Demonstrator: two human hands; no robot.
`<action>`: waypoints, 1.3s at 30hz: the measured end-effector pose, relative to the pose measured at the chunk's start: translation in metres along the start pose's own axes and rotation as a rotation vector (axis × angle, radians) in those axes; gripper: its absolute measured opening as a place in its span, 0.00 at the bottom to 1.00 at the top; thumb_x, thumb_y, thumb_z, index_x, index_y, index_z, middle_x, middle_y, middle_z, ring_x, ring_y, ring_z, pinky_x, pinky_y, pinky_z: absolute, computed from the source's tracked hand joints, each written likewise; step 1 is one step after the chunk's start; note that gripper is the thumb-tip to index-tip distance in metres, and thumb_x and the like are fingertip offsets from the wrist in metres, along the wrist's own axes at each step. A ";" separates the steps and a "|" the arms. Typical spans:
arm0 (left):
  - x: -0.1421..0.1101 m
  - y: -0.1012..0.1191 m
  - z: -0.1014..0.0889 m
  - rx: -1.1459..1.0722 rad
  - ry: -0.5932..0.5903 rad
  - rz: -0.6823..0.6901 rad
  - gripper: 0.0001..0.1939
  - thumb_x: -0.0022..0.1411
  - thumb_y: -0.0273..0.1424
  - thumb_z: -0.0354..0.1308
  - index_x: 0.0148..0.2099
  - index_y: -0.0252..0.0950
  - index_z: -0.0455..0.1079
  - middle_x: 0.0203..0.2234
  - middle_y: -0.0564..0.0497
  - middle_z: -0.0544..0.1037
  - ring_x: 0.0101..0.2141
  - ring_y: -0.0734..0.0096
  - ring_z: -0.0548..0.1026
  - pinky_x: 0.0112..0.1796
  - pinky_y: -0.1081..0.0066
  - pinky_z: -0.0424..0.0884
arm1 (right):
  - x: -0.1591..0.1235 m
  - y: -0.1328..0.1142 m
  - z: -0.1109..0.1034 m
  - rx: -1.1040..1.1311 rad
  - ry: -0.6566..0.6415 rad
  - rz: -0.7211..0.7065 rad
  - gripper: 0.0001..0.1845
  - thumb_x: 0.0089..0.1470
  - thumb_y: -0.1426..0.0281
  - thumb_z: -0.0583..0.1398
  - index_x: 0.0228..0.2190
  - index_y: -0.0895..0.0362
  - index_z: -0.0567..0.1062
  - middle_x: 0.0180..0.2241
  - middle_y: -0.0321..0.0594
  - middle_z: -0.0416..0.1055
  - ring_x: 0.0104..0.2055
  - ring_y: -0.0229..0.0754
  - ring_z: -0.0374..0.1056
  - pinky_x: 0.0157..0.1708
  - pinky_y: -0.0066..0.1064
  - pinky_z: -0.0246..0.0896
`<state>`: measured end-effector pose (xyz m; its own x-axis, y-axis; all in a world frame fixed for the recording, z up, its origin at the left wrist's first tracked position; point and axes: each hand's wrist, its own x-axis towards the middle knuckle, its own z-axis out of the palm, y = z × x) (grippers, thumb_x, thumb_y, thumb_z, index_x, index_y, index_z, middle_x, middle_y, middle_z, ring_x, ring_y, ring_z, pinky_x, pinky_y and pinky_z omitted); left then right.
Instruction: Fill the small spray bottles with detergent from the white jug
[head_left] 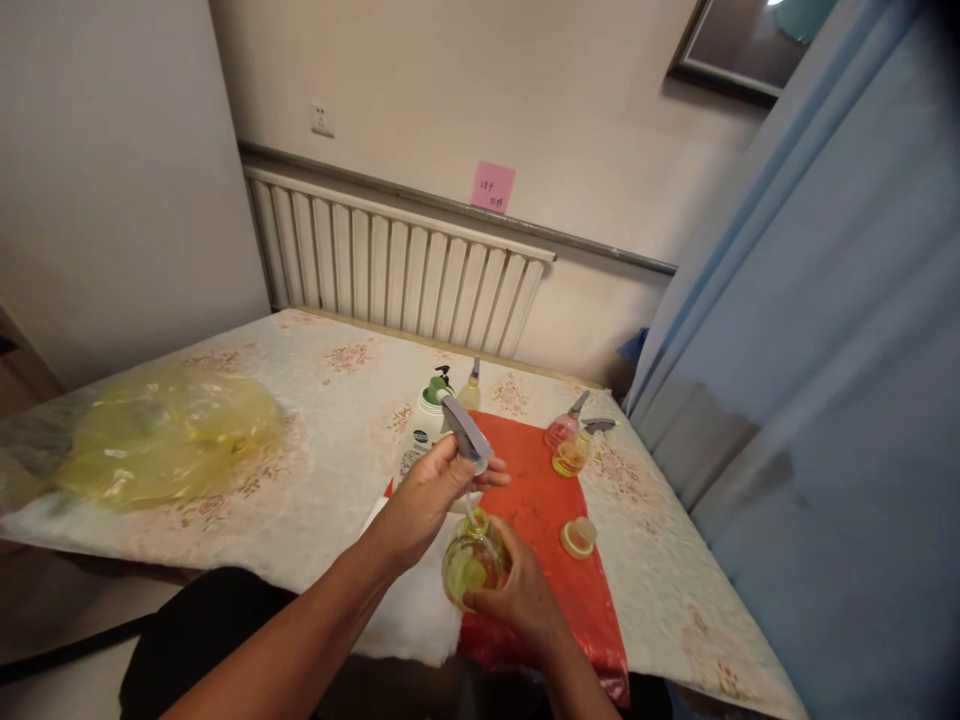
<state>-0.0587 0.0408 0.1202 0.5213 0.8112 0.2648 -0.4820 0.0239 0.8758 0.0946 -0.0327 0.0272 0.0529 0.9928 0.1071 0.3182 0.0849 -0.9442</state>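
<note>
My left hand (431,492) grips a grey spray nozzle (466,430) by its collar, with some fingers stretched past it. From the nozzle a thin tube runs down into the neck of a round, clear yellow spray bottle (474,565). Around that bottle's right side and base, my right hand (517,590) is closed, holding it above the table edge. The nozzle sits apart from the bottle's mouth. Behind my left hand stands a white and green pump bottle (421,428), partly hidden.
A red plastic sheet (532,500) lies on the flowered tablecloth (349,400). On the right are a pink spray bottle (562,430), a yellow one (570,457) and a pale cap (579,537). A yellow plastic bag (176,435) lies left. A radiator (397,265) stands behind.
</note>
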 end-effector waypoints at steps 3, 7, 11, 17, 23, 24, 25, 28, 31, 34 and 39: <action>0.001 0.002 -0.002 0.036 -0.009 -0.013 0.16 0.66 0.41 0.56 0.48 0.34 0.67 0.40 0.46 0.78 0.38 0.65 0.78 0.45 0.62 0.69 | 0.000 -0.005 0.000 -0.076 0.020 -0.029 0.38 0.33 0.78 0.68 0.50 0.54 0.71 0.47 0.40 0.75 0.49 0.50 0.70 0.52 0.41 0.64; 0.000 0.010 -0.003 0.268 0.006 0.033 0.14 0.66 0.40 0.55 0.46 0.35 0.68 0.38 0.48 0.77 0.36 0.67 0.77 0.43 0.65 0.69 | 0.002 -0.007 0.002 -0.114 0.013 -0.016 0.37 0.33 0.79 0.67 0.50 0.54 0.70 0.45 0.39 0.75 0.44 0.48 0.72 0.47 0.39 0.67; -0.004 0.017 -0.001 0.268 -0.144 0.019 0.13 0.68 0.38 0.53 0.49 0.36 0.67 0.38 0.48 0.78 0.36 0.67 0.77 0.42 0.65 0.69 | 0.003 -0.004 0.002 -0.056 -0.022 0.013 0.39 0.33 0.79 0.67 0.51 0.53 0.69 0.45 0.38 0.76 0.44 0.48 0.72 0.46 0.39 0.68; -0.003 0.018 -0.009 0.302 -0.064 0.096 0.12 0.69 0.37 0.52 0.49 0.37 0.67 0.38 0.49 0.78 0.34 0.69 0.76 0.41 0.66 0.68 | 0.005 -0.001 0.002 -0.041 -0.026 0.027 0.40 0.32 0.79 0.68 0.51 0.54 0.71 0.48 0.40 0.75 0.49 0.50 0.71 0.52 0.41 0.64; 0.002 0.014 -0.028 0.128 -0.005 0.108 0.12 0.67 0.38 0.56 0.48 0.37 0.69 0.36 0.49 0.79 0.37 0.67 0.78 0.44 0.66 0.69 | 0.006 0.003 0.001 0.020 -0.044 0.076 0.42 0.31 0.80 0.67 0.52 0.53 0.71 0.49 0.39 0.75 0.50 0.51 0.72 0.52 0.40 0.66; 0.004 0.015 -0.035 0.012 0.032 0.129 0.13 0.67 0.38 0.57 0.48 0.37 0.69 0.37 0.49 0.79 0.36 0.67 0.78 0.44 0.65 0.70 | 0.007 0.004 0.001 0.013 -0.038 0.090 0.42 0.31 0.80 0.67 0.52 0.52 0.71 0.49 0.40 0.75 0.51 0.52 0.72 0.52 0.41 0.66; 0.006 0.016 -0.044 -0.110 0.088 0.158 0.13 0.66 0.39 0.58 0.48 0.37 0.69 0.37 0.49 0.79 0.36 0.67 0.79 0.44 0.65 0.71 | 0.007 0.006 -0.001 0.000 -0.029 0.103 0.42 0.31 0.79 0.67 0.53 0.52 0.71 0.50 0.40 0.76 0.51 0.52 0.72 0.53 0.41 0.66; 0.012 0.016 -0.076 -0.401 0.258 0.211 0.15 0.61 0.40 0.63 0.46 0.36 0.71 0.36 0.49 0.80 0.37 0.65 0.79 0.46 0.63 0.72 | 0.013 0.014 -0.010 -0.042 0.013 0.149 0.43 0.31 0.77 0.67 0.53 0.54 0.71 0.52 0.44 0.74 0.53 0.54 0.71 0.54 0.44 0.65; 0.012 0.003 -0.107 -0.537 0.288 0.140 0.18 0.57 0.42 0.66 0.45 0.37 0.73 0.37 0.48 0.80 0.40 0.63 0.78 0.46 0.63 0.73 | 0.028 0.017 -0.027 -0.137 0.097 0.199 0.45 0.29 0.74 0.69 0.54 0.55 0.70 0.53 0.48 0.73 0.55 0.58 0.69 0.56 0.47 0.63; 0.008 -0.026 -0.128 -0.534 0.171 0.082 0.20 0.57 0.44 0.65 0.47 0.38 0.73 0.34 0.48 0.80 0.38 0.66 0.76 0.41 0.67 0.72 | 0.050 0.008 -0.046 -0.247 0.171 0.153 0.46 0.30 0.70 0.69 0.55 0.56 0.69 0.53 0.50 0.73 0.55 0.58 0.69 0.57 0.49 0.62; 0.002 -0.082 -0.156 -0.586 0.038 -0.031 0.21 0.52 0.41 0.71 0.47 0.40 0.75 0.33 0.50 0.78 0.37 0.69 0.74 0.42 0.71 0.69 | 0.094 -0.032 -0.065 -0.511 0.280 -0.086 0.41 0.35 0.67 0.68 0.54 0.55 0.68 0.55 0.49 0.70 0.57 0.57 0.66 0.58 0.51 0.59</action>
<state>-0.1277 0.1317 -0.0138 0.5213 0.8250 0.2183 -0.7812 0.3582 0.5113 0.1509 0.0520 0.0876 0.2324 0.9184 0.3204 0.7446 0.0439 -0.6660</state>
